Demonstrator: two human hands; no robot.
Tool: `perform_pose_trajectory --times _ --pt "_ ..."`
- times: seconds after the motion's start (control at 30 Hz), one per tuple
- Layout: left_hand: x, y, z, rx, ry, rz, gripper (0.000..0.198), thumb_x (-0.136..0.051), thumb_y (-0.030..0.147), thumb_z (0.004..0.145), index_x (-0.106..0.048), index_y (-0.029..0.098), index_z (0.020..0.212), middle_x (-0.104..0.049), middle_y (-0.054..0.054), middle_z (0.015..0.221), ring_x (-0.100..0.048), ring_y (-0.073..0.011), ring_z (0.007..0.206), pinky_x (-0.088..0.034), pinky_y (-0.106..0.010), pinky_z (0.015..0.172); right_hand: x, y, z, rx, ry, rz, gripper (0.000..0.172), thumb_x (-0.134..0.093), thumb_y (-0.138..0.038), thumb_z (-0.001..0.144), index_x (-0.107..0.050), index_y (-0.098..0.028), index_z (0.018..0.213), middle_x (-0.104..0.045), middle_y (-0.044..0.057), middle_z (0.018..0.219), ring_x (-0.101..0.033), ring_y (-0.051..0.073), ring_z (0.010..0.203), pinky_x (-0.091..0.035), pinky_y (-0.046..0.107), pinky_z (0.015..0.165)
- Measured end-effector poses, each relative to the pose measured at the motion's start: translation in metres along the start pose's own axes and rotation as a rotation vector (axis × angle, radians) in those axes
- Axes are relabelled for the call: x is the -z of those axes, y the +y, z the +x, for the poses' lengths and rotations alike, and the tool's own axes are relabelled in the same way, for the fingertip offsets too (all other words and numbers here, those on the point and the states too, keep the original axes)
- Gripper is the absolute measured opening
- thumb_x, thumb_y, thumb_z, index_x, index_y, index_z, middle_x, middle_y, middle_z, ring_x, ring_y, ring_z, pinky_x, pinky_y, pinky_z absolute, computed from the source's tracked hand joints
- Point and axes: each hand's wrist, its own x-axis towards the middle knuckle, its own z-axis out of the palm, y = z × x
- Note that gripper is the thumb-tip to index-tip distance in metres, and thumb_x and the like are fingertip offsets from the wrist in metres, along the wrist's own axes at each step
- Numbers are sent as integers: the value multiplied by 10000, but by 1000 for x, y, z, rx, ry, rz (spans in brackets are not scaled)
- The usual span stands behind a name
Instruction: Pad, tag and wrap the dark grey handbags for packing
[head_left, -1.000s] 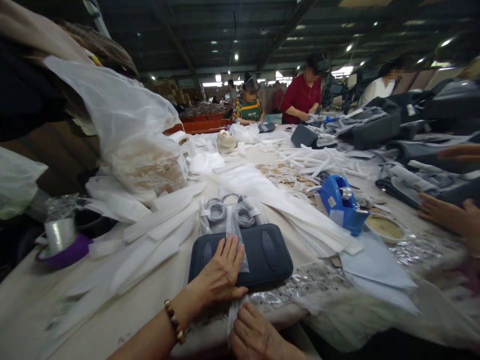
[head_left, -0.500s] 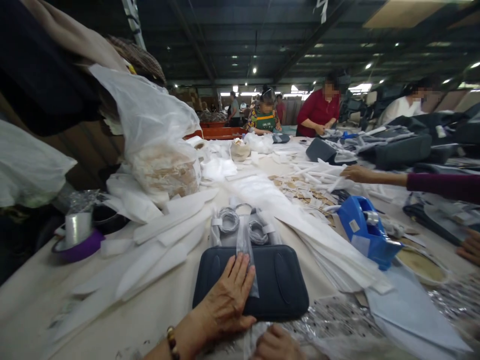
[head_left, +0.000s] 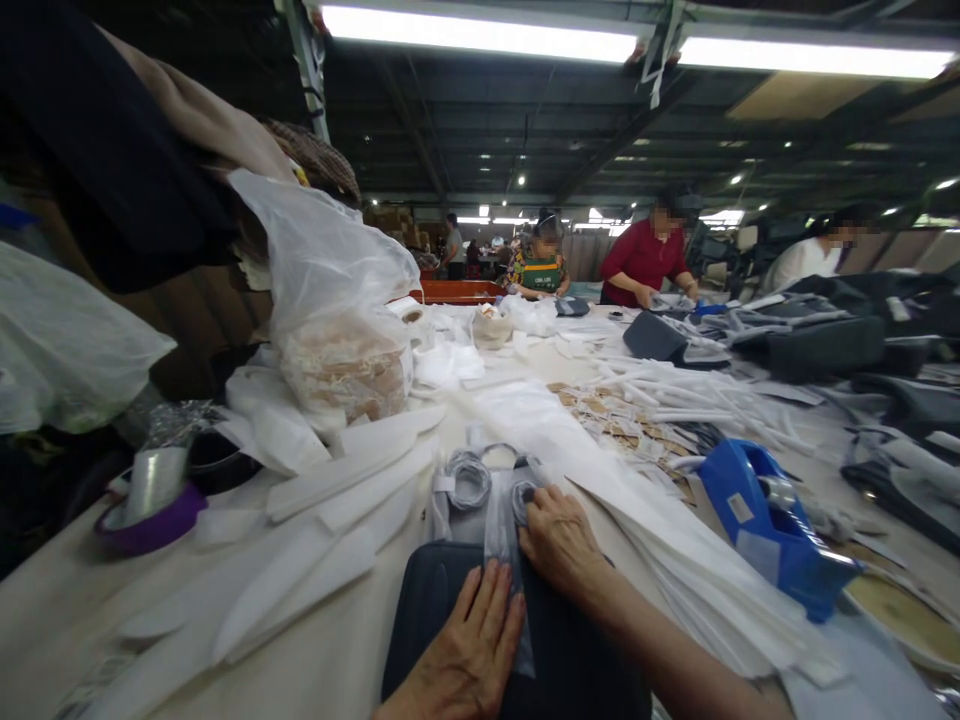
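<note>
**On the surface: left hand (head_left: 469,655) flat on a dark blue-grey padded rectangular case (head_left: 427,610), right hand (head_left: 559,540) at the coils**

The case lies at the near edge of the pale surface (head_left: 75,610), directly under the left hand. That hand is spread wide, palm down, holding nothing. Its fingers press the case and the lower end of a narrow clear plastic sleeve (head_left: 500,535), which runs from the case toward 12 o'clock.

The right hand sits at 1 o'clock of the left, wrist over the case's far edge. Its fingers bend down onto the right one of two grey coiled cables in clear wrapping (head_left: 469,482), just beyond the case at 12 o'clock. I cannot tell whether they grip the coil or only touch it.

A blue plastic tape dispenser (head_left: 765,520) stands at 3 o'clock of the right hand, well apart. It carries a small white sticker whose print is too small to read. Long white fabric strips (head_left: 337,490) lie at 10 o'clock of the left hand.

The case's near side is cut off by the bottom edge, and its right part is hidden under the right forearm. The right coil is half covered by fingers.
</note>
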Motion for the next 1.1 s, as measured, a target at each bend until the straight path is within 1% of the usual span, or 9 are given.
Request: perform_pose_trajectory --times 0.07,0.17,0.3,0.4,0.53,0.67,0.77,0.87,1.1 --pt "-1 2 0 2 -10 31 632 -501 209 807 -298 -12 1363 -464 -309 1312 -410 -432 1249 -336 -563 988 -3 9 3 -46 24 -16 138 -574 -119 759 -549 -195 646 -609 87 733 -563 248 749 -437 359 694" --pt "-2 4 0 4 0 30 617 -497 177 802 -310 -8 1360 -458 -301 1323 -401 -431 1255 -335 -564 990 -10 18 12 -102 63 -24 185 -515 -164 838 -551 -193 658 -604 94 706 -572 245 714 -448 351 667" --pt "-4 4 -1 23 57 15 638 -485 328 841 -324 -12 1356 -472 -300 1310 -376 -445 1266 -328 -565 990 -16 14 17 -56 86 30 160 -557 -187 828 -551 -197 669 -606 97 716 -579 251 712 -478 348 645" --pt "-3 4 -3 22 33 -42 828 -430 585 823 -301 -23 1370 -428 -310 1345 -313 -456 1300 -317 -564 1001 -10 9 2 -38 141 90 78 -521 -159 834 -587 -149 873 -621 134 876 -587 263 823 -507 368 716" --pt "7 1 -1 35 39 -125 969 -409 699 777 -259 -46 1378 -419 -305 1358 -300 -432 1317 -322 -529 1024 5 -1 -41 195 161 337 418 -381 -17 777 -532 -154 1143 -622 120 1061 -581 223 978 -492 370 858" --pt "23 -1 5 93 13 -311 1092 -589 637 702 -113 -55 1401 -483 -273 1319 -388 -394 1283 -379 -499 1023 19 -14 -68 352 -87 520 670 -399 -49 643 -431 -141 1306 -557 125 1261 -490 250 1178 -359 482 1028" --pt "32 1 7 203 26 -472 1196 -738 486 598 -4 11 1414 -482 -262 1319 -418 -378 1269 -407 -531 1014 24 -16 -67 292 -283 600 762 -398 -85 582 -401 -108 1344 -490 133 1346 -409 256 1260 -275 510 1080" --pt "37 4 7 304 15 -549 1302 -812 358 497 59 80 1423 -444 -269 1343 -425 -396 1259 -430 -561 992 22 -12 -62 186 -364 696 805 -379 -66 546 -413 -117 1348 -477 123 1358 -381 243 1272 -277 505 1078" --pt "37 3 3 373 9 -613 1431 -872 313 422 126 143 1433 -358 -278 1395 -396 -428 1267 -449 -571 971 4 -17 -61 36 -197 744 672 -406 -4 610 -544 -186 1241 -609 98 1203 -524 248 1126 -399 489 980"
